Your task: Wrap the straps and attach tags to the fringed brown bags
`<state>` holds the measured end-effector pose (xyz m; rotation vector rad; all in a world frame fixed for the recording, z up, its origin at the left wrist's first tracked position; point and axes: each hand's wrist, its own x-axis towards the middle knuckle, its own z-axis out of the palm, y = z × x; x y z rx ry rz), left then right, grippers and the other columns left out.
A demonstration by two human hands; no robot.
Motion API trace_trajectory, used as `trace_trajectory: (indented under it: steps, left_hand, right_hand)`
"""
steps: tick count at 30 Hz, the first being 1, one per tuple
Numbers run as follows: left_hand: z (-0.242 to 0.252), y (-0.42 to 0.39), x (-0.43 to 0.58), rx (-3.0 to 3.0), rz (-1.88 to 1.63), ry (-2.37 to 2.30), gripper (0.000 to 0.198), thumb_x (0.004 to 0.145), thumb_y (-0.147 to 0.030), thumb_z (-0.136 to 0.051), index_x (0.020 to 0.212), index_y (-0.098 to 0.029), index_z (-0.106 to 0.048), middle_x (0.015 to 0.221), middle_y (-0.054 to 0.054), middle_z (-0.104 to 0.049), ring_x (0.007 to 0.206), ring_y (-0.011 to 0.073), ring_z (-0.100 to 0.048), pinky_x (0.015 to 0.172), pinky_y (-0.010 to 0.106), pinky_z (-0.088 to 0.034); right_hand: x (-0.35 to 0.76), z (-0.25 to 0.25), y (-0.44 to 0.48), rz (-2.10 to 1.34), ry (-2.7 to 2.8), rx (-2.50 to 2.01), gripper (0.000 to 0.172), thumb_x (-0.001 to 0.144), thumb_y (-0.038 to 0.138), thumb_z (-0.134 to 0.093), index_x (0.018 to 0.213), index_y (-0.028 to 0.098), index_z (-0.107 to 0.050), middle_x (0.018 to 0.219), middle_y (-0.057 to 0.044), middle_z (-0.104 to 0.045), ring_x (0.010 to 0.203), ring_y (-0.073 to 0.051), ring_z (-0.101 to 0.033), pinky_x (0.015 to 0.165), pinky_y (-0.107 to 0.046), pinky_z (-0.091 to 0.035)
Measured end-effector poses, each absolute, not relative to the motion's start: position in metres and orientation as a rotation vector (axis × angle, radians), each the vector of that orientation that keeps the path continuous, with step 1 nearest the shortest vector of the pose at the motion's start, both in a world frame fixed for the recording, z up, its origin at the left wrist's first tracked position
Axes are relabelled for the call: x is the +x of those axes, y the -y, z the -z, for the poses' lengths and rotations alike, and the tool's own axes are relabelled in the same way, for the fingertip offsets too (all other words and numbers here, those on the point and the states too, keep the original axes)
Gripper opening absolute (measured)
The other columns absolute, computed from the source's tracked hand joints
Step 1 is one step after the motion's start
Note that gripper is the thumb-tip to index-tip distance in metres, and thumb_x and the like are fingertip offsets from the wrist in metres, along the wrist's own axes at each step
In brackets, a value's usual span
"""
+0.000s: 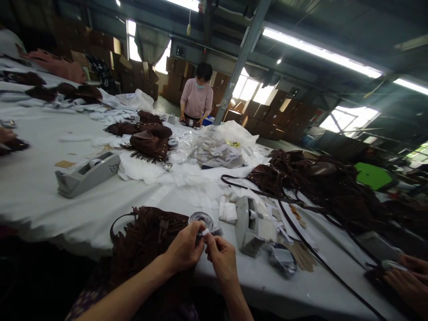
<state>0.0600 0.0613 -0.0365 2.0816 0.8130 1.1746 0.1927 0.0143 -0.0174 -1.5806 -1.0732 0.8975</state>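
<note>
My left hand (187, 245) and my right hand (220, 258) meet over the near table edge, both with fingers pinched. Between their fingertips is a small white strip (205, 232), too small to make out fully. Just beyond the fingers lies a coil in clear wrapping (200, 218), which looks like a rolled strap. A dark brown fringed bag (147, 232) rests beside and beneath my left forearm, partly over the table edge. To the right of my right hand stands a grey tape dispenser (247, 227), with a white packet (228, 209) beside it.
Another tape dispenser (87, 174) stands at the left. Brown bags with long straps (321, 178) pile up on the right; papers (219, 149) heap mid-table. A co-worker (197, 96) stands at the far side. Other people's hands (409, 278) are at the right edge and left edge.
</note>
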Motion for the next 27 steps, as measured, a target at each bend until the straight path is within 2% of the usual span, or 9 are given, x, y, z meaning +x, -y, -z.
trace_trajectory:
  steps: [3, 6, 12, 16, 19, 21, 23, 25, 27]
  left_hand:
    - [0.037, -0.061, 0.060, 2.143, -1.174, -0.810, 0.028, 0.079, -0.007, -0.047, 0.103, -0.019, -0.043, 0.090, 0.007, -0.058, 0.079, 0.0193, -0.059, 0.071, 0.031, -0.048]
    - [0.039, -0.061, 0.060, 2.209, -1.196, -0.777, 0.030, 0.078, -0.005, -0.045, 0.104, -0.020, -0.042, 0.091, 0.008, -0.058, 0.083, 0.0206, -0.059, 0.073, 0.033, -0.050]
    - [0.045, -0.062, 0.062, 2.246, -1.329, -0.715, 0.042, 0.077, -0.002, -0.046, 0.114, -0.021, -0.038, 0.107, 0.011, -0.056, 0.099, 0.0222, -0.058, 0.083, 0.036, -0.051]
    - [0.044, -0.062, 0.063, 2.196, -1.440, -0.712, 0.055, 0.079, -0.002, -0.046, 0.129, -0.022, -0.032, 0.119, 0.013, -0.053, 0.109, 0.0218, -0.056, 0.090, 0.037, -0.050]
    - [0.040, -0.061, 0.064, 2.076, -1.411, -0.775, 0.056, 0.081, -0.005, -0.048, 0.132, -0.024, -0.033, 0.112, 0.009, -0.060, 0.105, 0.0199, -0.059, 0.091, 0.036, -0.049]
    - [0.036, -0.061, 0.064, 1.955, -1.384, -0.833, 0.056, 0.080, -0.007, -0.050, 0.132, -0.024, -0.035, 0.106, 0.007, -0.063, 0.098, 0.0183, -0.062, 0.085, 0.033, -0.052]
    - [0.032, -0.060, 0.065, 1.838, -1.355, -0.890, 0.057, 0.079, -0.008, -0.051, 0.132, -0.025, -0.035, 0.103, 0.005, -0.064, 0.081, 0.0149, -0.064, 0.067, 0.025, -0.054]
    - [0.030, -0.059, 0.067, 1.744, -1.338, -0.946, 0.060, 0.078, -0.009, -0.053, 0.133, -0.026, -0.034, 0.102, 0.004, -0.065, 0.063, 0.0106, -0.061, 0.049, 0.019, -0.047]
    - [0.028, -0.059, 0.069, 1.685, -1.351, -0.975, 0.062, 0.078, -0.010, -0.054, 0.134, -0.025, -0.032, 0.101, 0.004, -0.066, 0.058, 0.0096, -0.059, 0.044, 0.018, -0.044]
  right_hand:
    - [0.192, 0.022, -0.017, -0.878, 1.022, -1.641, 0.047, 0.069, 0.060, -0.066, 0.056, 0.015, -0.061, 0.045, 0.002, -0.051, 0.038, -0.008, -0.043, 0.037, -0.020, -0.031]
    - [0.189, 0.027, -0.022, -0.895, 0.954, -1.684, 0.051, 0.065, 0.062, -0.067, 0.047, 0.017, -0.053, 0.038, 0.004, -0.044, 0.033, -0.007, -0.036, 0.033, -0.021, -0.026]
    - [0.183, 0.032, -0.027, -1.184, 0.752, -1.570, 0.055, 0.065, 0.062, -0.067, 0.043, 0.021, -0.038, 0.033, 0.009, -0.029, 0.030, -0.004, -0.024, 0.032, -0.021, -0.015]
    - [0.185, 0.030, -0.026, -1.301, 0.682, -1.407, 0.050, 0.064, 0.058, -0.072, 0.049, 0.018, -0.045, 0.037, 0.009, -0.032, 0.033, -0.003, -0.025, 0.034, -0.020, -0.015]
    - [0.189, 0.028, -0.025, -1.349, 0.676, -1.304, 0.044, 0.064, 0.051, -0.076, 0.055, 0.014, -0.054, 0.043, 0.008, -0.038, 0.038, -0.003, -0.028, 0.037, -0.019, -0.018]
    - [0.192, 0.026, -0.024, -1.391, 0.651, -1.241, 0.039, 0.063, 0.044, -0.079, 0.058, 0.012, -0.057, 0.046, 0.007, -0.042, 0.040, -0.003, -0.030, 0.039, -0.018, -0.020]
    - [0.192, 0.025, -0.024, -1.417, 0.602, -1.201, 0.035, 0.061, 0.039, -0.082, 0.061, 0.011, -0.060, 0.049, 0.006, -0.045, 0.041, -0.002, -0.032, 0.040, -0.017, -0.022]
    - [0.190, 0.024, -0.024, -1.419, 0.548, -1.185, 0.034, 0.059, 0.036, -0.084, 0.064, 0.010, -0.063, 0.051, 0.005, -0.046, 0.042, -0.002, -0.033, 0.041, -0.016, -0.023]
    - [0.188, 0.023, -0.026, -1.405, 0.491, -1.174, 0.034, 0.056, 0.034, -0.086, 0.066, 0.009, -0.064, 0.051, 0.006, -0.046, 0.043, -0.001, -0.034, 0.041, -0.015, -0.025]
